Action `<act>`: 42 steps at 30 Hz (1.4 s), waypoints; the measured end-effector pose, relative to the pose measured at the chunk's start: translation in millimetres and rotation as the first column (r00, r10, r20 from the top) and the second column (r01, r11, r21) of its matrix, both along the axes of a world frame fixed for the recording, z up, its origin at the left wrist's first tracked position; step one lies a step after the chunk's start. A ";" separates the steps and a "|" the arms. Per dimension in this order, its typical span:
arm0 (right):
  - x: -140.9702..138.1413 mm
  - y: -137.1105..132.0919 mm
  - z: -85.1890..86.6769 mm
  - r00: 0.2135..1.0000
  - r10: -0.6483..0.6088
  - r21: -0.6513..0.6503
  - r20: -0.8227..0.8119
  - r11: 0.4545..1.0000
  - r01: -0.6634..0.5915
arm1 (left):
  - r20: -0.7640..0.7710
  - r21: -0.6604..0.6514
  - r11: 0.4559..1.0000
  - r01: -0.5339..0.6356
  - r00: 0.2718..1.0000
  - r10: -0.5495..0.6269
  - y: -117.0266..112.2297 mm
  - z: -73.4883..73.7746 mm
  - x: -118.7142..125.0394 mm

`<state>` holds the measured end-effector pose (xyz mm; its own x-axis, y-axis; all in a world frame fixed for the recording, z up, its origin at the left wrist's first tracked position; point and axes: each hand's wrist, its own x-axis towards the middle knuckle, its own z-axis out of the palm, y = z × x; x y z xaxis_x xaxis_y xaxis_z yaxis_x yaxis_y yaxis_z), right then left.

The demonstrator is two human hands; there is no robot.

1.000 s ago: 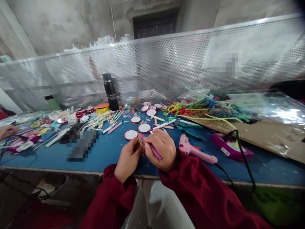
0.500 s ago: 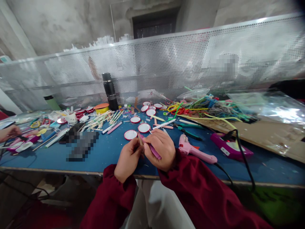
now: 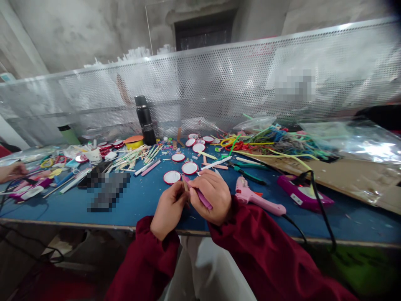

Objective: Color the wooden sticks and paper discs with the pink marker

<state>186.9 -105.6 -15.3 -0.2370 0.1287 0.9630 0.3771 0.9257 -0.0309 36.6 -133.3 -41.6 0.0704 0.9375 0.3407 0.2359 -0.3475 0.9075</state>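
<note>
Pinching purple stick in R grip, fingers pressed round it, just above near worktop edge. Pinching short wooden strip in L grip, right beside stick. At 11 o'clock: red-rimmed disc. At 3: pink glue gun. Far off at 9: another person's hand.

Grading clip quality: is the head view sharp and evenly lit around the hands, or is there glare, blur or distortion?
Head view: left hand pinching a wooden strip, right hand gripping a purple stick, both sharp and evenly lit; wide-angle bowing bends the perforated screen; glare on the plastic bags; two patches are pixelated.
</note>
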 end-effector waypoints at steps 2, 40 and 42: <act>0.1 0.7 -1.0 1.000 0.005 -0.008 0.005 1.000 -0.005 | 0.003 0.000 1.000 0.000 1.000 0.000 -0.5 0.5 0.0; -0.1 0.4 -1.2 1.000 0.015 0.000 -0.005 1.000 -0.015 | 0.037 -0.017 1.000 0.015 0.999 -0.014 -0.7 1.2 0.3; 0.3 1.0 -1.7 1.000 0.010 -0.005 -0.006 1.000 -0.010 | 0.036 -0.020 1.000 0.019 0.999 -0.018 -0.5 0.5 0.0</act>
